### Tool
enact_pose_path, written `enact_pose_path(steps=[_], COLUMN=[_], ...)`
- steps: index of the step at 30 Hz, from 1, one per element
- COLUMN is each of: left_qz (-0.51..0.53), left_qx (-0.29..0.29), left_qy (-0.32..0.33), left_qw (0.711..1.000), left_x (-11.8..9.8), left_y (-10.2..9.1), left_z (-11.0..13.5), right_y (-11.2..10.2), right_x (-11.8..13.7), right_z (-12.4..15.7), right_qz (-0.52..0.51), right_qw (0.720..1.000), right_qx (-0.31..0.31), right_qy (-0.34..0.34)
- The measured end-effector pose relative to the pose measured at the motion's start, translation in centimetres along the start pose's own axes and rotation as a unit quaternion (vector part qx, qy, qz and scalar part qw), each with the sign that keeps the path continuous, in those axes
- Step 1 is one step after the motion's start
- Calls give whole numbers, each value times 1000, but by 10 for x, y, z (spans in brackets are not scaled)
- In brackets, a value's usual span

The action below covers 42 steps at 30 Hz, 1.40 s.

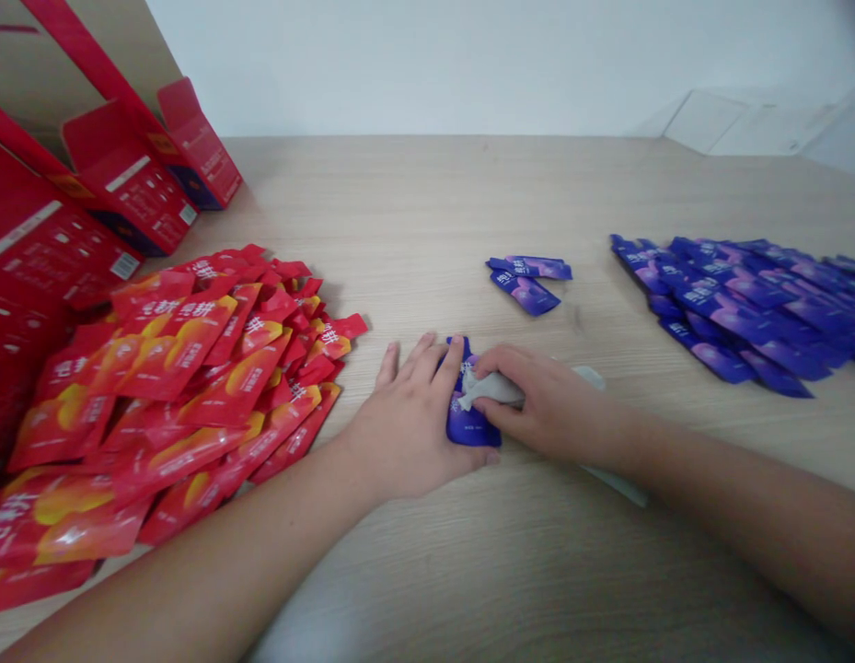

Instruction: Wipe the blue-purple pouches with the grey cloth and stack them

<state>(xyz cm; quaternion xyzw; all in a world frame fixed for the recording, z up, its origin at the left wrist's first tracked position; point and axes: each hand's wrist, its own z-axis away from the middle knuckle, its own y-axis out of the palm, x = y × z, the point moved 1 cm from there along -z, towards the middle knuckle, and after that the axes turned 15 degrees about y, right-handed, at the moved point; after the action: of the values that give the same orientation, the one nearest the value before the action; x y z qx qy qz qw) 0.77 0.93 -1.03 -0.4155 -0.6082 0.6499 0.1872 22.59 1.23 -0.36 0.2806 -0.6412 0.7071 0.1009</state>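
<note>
A purple sachet (472, 429) lies flat on the wooden table in front of me. My left hand (413, 419) rests on the table with fingers stretched out, the index finger and thumb touching the sachet's left and near edges. In my right hand (537, 401) a crumpled whitish cloth or tissue (492, 390) is pinched and pressed onto the sachet's face. Part of the sachet's print is hidden under the cloth and fingers. More pale material (617, 481) shows beneath my right wrist; whether it belongs to the same cloth I cannot tell.
A large heap of red sachets (192, 368) spreads on the left. Behind it stand several red boxes (133, 184), two with raised flaps. Two purple sachets (527, 290) overlap farther back, and a pile of purple sachets (751, 299) lies right. A white wall (468, 64) borders the table (427, 203).
</note>
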Motion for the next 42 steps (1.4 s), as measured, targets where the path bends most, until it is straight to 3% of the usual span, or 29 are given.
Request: enact_pose_path(steps=[7, 14, 19, 21, 25, 27, 36, 42], left_qz=[-2, 8, 14, 14, 24, 33, 37, 36], left_qx=[-4, -7, -4, -4, -7, -4, -8, -10], left_qy=[0, 18, 28, 28, 45, 54, 53, 46], left_qw=[1000, 1000, 1000, 999, 999, 998, 998, 998], left_x=[0, 2, 2, 2, 2, 2, 1, 0], left_y=[2, 1, 2, 2, 1, 1, 2, 1], left_z=[-2, -7, -7, -7, -6, -7, -8, -8], right_y=[-5, 0, -14, -20, -19, -16, -11, -14], right_x=[5, -15, -21, -13, 9, 13, -11, -17], right_z=[-1, -17, -21, -12, 3, 2, -25, -22], right_qz=[26, 43, 0, -32, -54, -37, 47, -9], right_qw=[999, 998, 994, 996, 987, 979, 993, 998], right_qx=[21, -50, -106, -78, 103, 138, 37, -39], right_qy=[-8, 10, 31, -2, -113, -147, -100, -47])
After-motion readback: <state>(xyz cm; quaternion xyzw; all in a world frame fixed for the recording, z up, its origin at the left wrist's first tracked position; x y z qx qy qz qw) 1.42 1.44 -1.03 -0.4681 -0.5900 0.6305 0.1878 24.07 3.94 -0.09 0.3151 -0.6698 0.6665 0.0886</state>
